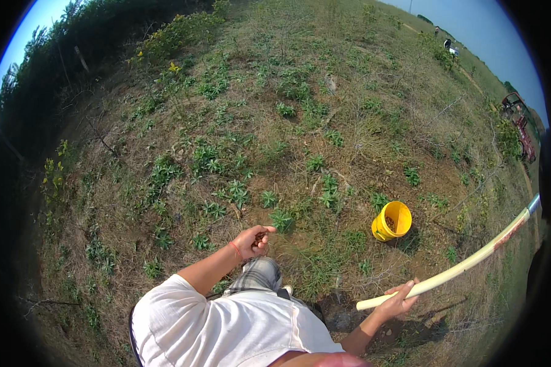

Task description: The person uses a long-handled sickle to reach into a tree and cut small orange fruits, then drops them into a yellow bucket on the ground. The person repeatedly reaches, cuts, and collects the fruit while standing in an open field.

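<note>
My left hand [252, 241], a red string around its wrist, is curled around a few small brown pieces [259, 238], perhaps nuts or seeds. Its index finger points out to the right, above low green weeds. My right hand [398, 300] grips a long pale-yellow pole [459, 268] near its lower end. The pole rises to the right and ends in a grey metal sleeve [534, 202]; beyond that, a dark shape at the picture's rim cannot be made out. A yellow bucket [391, 221] stands between my hands, farther forward, with small brown pieces at its bottom.
Dry grass and leafy weeds [282, 220] cover the sloping soil. Thin bare twigs [385, 275] lie near the pole. Dark trees [32, 87] line the left. A red vehicle [521, 126], possibly a tractor, stands far right; a person [447, 44] is farther off.
</note>
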Action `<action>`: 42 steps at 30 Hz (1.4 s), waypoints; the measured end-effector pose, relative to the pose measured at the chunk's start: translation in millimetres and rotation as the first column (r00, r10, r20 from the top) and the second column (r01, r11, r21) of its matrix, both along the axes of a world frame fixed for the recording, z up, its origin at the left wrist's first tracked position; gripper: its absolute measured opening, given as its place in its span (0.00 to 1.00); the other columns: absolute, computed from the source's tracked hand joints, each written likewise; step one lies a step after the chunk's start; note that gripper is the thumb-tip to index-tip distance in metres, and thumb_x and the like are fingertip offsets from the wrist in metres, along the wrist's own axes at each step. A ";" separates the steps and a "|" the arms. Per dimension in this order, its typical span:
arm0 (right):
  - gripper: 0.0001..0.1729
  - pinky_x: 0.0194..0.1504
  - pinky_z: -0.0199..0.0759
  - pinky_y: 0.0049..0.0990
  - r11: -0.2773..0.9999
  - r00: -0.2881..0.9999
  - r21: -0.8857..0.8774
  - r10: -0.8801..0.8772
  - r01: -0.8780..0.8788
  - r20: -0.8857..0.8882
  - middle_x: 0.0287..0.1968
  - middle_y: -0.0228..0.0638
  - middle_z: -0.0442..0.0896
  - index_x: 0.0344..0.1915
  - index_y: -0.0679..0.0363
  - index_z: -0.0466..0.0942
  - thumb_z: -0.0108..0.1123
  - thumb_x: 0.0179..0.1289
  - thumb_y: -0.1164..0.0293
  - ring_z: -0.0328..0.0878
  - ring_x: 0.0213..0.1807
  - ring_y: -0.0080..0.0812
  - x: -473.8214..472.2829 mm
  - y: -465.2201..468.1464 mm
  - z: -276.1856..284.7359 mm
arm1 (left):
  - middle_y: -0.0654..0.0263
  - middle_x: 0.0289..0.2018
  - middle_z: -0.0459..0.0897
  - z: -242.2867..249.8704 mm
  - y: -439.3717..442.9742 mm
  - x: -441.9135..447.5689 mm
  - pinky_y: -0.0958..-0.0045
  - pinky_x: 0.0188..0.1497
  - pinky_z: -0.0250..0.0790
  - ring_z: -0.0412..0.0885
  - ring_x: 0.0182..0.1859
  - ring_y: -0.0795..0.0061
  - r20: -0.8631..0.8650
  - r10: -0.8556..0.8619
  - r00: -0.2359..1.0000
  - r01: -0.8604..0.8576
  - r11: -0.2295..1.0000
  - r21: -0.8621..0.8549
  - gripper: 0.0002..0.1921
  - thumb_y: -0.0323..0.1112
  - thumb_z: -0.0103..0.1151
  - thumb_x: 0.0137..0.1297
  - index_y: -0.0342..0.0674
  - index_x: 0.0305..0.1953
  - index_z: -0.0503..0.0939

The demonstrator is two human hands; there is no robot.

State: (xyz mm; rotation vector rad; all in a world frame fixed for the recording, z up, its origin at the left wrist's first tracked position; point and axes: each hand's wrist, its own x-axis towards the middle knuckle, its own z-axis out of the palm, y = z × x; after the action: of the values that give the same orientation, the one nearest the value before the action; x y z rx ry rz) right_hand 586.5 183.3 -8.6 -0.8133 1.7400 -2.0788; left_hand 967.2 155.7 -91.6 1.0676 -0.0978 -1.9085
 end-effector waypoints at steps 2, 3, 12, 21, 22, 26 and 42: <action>0.18 0.15 0.59 0.17 0.998 0.999 0.051 -0.040 0.039 0.017 0.17 0.27 0.64 0.53 0.67 0.67 0.48 0.70 0.65 0.62 0.15 0.17 2.0 -4.6 -3.4 | 0.70 0.20 0.71 0.9 -17.4 11.1 0.83 0.14 0.50 0.61 0.18 0.82 0.002 0.017 1.000 -0.017 0.999 -0.036 0.12 0.36 0.40 0.69 0.39 0.46 0.73; 0.20 0.17 0.59 0.18 1.000 0.999 0.031 -0.003 0.002 0.031 0.17 0.27 0.64 0.55 0.68 0.65 0.47 0.71 0.64 0.62 0.15 0.17 1.7 -6.1 -5.4 | 0.70 0.20 0.71 -0.3 -26.2 14.4 0.83 0.14 0.49 0.61 0.18 0.82 0.000 0.024 1.000 -0.024 0.999 -0.031 0.12 0.35 0.40 0.69 0.39 0.46 0.73; 0.20 0.25 0.63 0.20 0.982 0.975 -0.025 -0.191 0.189 -0.113 0.16 0.29 0.68 0.54 0.70 0.64 0.46 0.70 0.65 0.64 0.16 0.19 -5.8 -29.4 -33.3 | 0.71 0.22 0.72 -41.7 -133.0 -47.0 0.84 0.14 0.48 0.60 0.18 0.84 -0.177 -0.218 0.960 0.231 0.971 0.057 0.10 0.34 0.46 0.67 0.41 0.45 0.75; 0.15 0.19 0.62 0.20 0.940 0.947 0.117 -0.314 0.320 -0.072 0.20 0.30 0.70 0.45 0.66 0.68 0.50 0.68 0.65 0.64 0.17 0.19 51.7 -121.1 -16.9 | 0.69 0.27 0.76 -55.7 -281.5 -68.9 0.84 0.15 0.51 0.63 0.21 0.83 -0.218 -0.547 0.808 0.562 0.827 0.007 0.11 0.33 0.42 0.68 0.42 0.47 0.73; 0.16 0.19 0.62 0.20 0.910 0.916 0.168 -0.395 0.379 0.071 0.19 0.30 0.69 0.47 0.67 0.66 0.52 0.65 0.68 0.64 0.17 0.19 60.7 -127.0 -15.9 | 0.67 0.28 0.77 -56.9 -295.5 -69.7 0.84 0.15 0.52 0.64 0.21 0.82 -0.225 -0.574 0.787 0.591 0.807 0.011 0.12 0.33 0.43 0.67 0.42 0.48 0.72; 0.08 0.20 0.62 0.18 0.915 0.920 0.158 -0.385 0.370 0.073 0.21 0.29 0.69 0.41 0.63 0.66 0.52 0.65 0.71 0.65 0.18 0.18 80.5 -143.4 -22.0 | 0.66 0.29 0.78 -61.9 -341.4 -79.5 0.83 0.16 0.52 0.65 0.21 0.81 -0.174 -0.667 0.725 0.681 0.732 0.032 0.14 0.32 0.43 0.66 0.40 0.51 0.71; 0.08 0.20 0.61 0.17 0.807 0.826 0.373 -0.541 0.457 0.160 0.23 0.28 0.70 0.41 0.64 0.68 0.52 0.65 0.74 0.65 0.18 0.16 31.2 -100.4 -65.2 | 0.60 0.35 0.81 -111.6 -407.5 -271.6 0.81 0.23 0.68 0.78 0.30 0.74 -0.202 -0.693 0.692 0.721 0.675 0.154 0.12 0.32 0.43 0.69 0.35 0.48 0.74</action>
State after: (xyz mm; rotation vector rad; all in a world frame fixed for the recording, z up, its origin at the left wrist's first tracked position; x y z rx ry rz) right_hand 617.7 83.0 -73.8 0.0391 2.2274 -1.9858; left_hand 695.6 -251.9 -203.2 1.1487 -0.2665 -2.7537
